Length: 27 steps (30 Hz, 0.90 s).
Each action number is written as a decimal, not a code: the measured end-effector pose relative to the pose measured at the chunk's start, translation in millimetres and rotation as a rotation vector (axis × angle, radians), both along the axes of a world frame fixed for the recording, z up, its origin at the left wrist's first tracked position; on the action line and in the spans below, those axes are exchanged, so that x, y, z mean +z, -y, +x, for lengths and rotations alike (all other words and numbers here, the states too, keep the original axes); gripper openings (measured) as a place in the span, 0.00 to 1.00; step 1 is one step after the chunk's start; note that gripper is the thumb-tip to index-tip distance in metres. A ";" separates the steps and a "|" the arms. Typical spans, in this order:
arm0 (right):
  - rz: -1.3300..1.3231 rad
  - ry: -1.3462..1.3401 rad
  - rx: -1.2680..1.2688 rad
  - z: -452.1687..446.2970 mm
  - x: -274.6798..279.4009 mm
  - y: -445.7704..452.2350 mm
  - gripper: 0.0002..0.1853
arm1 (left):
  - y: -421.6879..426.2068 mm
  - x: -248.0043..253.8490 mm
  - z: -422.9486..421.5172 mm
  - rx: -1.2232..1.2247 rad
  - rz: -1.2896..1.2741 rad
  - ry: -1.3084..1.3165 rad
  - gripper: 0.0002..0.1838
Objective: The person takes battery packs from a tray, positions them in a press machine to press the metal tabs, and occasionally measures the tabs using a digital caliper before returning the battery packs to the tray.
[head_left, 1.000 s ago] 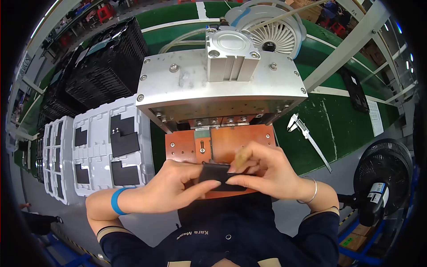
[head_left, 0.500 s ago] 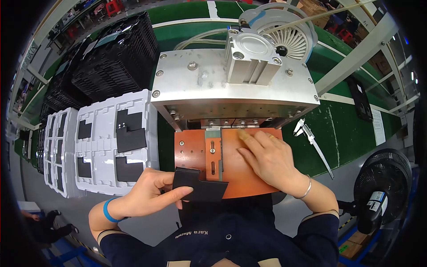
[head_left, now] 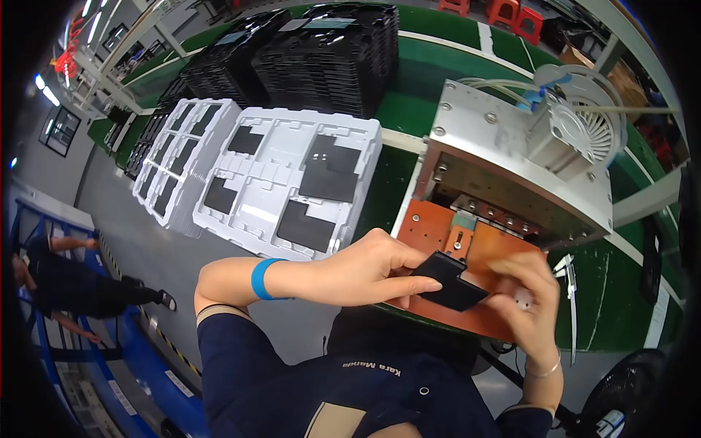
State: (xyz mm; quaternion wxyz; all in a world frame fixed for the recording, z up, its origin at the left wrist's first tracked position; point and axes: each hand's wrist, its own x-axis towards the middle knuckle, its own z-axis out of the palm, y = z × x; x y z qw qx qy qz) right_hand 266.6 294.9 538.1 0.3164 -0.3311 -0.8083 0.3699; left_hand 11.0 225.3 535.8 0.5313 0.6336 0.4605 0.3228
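My left hand [head_left: 387, 270] pinches a black L-shaped piece [head_left: 451, 283] between thumb and fingers, over the front of the orange plate [head_left: 496, 248]. Just right of the piece is my right hand [head_left: 527, 296], blurred, its fingers curved and apart; nothing shows in it. Behind the plate stands the metal press [head_left: 504, 139]. To the left, a white tray [head_left: 255, 186] holds several black pieces, one of them [head_left: 328, 169] lying at its back right.
Black tray stacks [head_left: 321, 69] stand behind the white trays. Calipers [head_left: 569, 299] lie right of the press, with a black fan [head_left: 631, 398] at the lower right. A co-worker [head_left: 80, 285] is at the far left.
The view has turned left, so the trays and press appear farther right. My right hand has come off the orange plate. The black piece remains in my left hand, now tilted.
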 end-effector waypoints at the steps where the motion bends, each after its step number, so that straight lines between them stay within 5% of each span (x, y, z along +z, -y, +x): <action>1: -0.149 -0.044 0.075 -12.7 8.0 1.5 0.12 | -2.0 1.1 3.9 -0.013 0.139 -0.051 0.13; 5: 0.046 0.057 0.198 -22.0 3.3 -6.6 0.10 | -4.0 -2.7 -1.4 0.031 0.142 -0.010 0.11; 6: 0.056 0.054 0.187 -22.9 6.4 -8.2 0.10 | -2.7 -10.6 -6.9 0.011 -0.106 0.139 0.14; 7: 0.182 0.085 0.205 -23.9 9.0 -10.0 0.10 | -5.0 -6.8 -10.3 0.001 -0.096 0.130 0.14; 9: 0.312 0.115 0.222 -27.5 12.6 -7.7 0.09 | -11.3 -0.1 -16.1 -0.063 -0.694 0.647 0.20; 10: 0.552 0.107 0.240 -30.6 14.0 -4.0 0.09 | -15.6 -7.9 -19.4 -0.210 -0.798 0.668 0.20; 12: 0.875 0.116 0.242 -28.6 7.9 5.8 0.11 | -12.4 -19.7 -12.1 -0.262 -0.742 0.569 0.17; 15: 0.964 0.100 0.046 -6.1 -3.5 2.9 0.14 | -6.8 -19.8 -2.2 -0.228 -0.597 0.486 0.12; 20: 0.607 0.357 -0.718 119.2 -52.9 -34.9 0.21 | -5.6 -24.9 -13.0 0.132 -0.484 0.459 0.16; 27: 0.156 0.710 -0.763 217.3 -122.2 -44.8 0.25 | -11.9 -17.4 -3.0 0.329 -0.457 0.380 0.16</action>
